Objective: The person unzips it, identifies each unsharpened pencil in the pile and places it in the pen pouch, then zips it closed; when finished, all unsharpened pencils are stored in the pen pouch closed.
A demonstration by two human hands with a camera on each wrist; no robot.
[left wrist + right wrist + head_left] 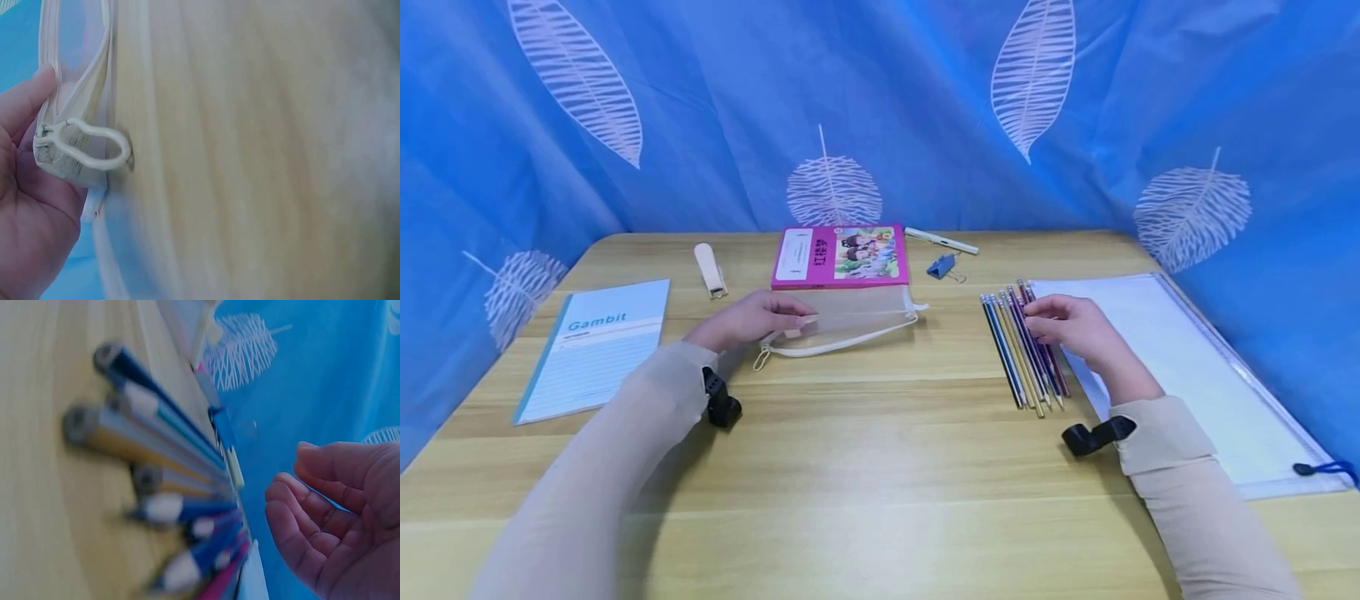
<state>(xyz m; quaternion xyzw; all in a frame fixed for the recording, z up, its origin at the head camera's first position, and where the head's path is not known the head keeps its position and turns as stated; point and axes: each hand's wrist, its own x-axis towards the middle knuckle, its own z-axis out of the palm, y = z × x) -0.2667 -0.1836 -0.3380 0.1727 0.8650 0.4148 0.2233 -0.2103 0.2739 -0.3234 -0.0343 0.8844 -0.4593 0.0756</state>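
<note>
My left hand (pixel 748 321) pinches the left end of a translucent zippered pouch (pixel 861 327) with a cream zipper. In the left wrist view the thumb lies along the pouch (pixel 81 37) beside its loop-shaped zipper pull (pixel 94 164), and the zipper edges stand apart. Over on the right, a bundle of pencils (pixel 1018 350) in blue, gold and dark red lies on the table. Just above its right side is my right hand (pixel 1075 332). Its fingers (pixel 287 528) are loosely curled with nothing between them and the thumb, as the right wrist view shows.
A Gambit notebook (pixel 598 354) lies at the left, with a cream stapler (pixel 709 268) behind it. A pink book (pixel 841 254), a pale pen (pixel 942 241) and a blue binder clip (pixel 941 266) sit at the back. The pencils border a large clear-edged document bag (pixel 1195 392).
</note>
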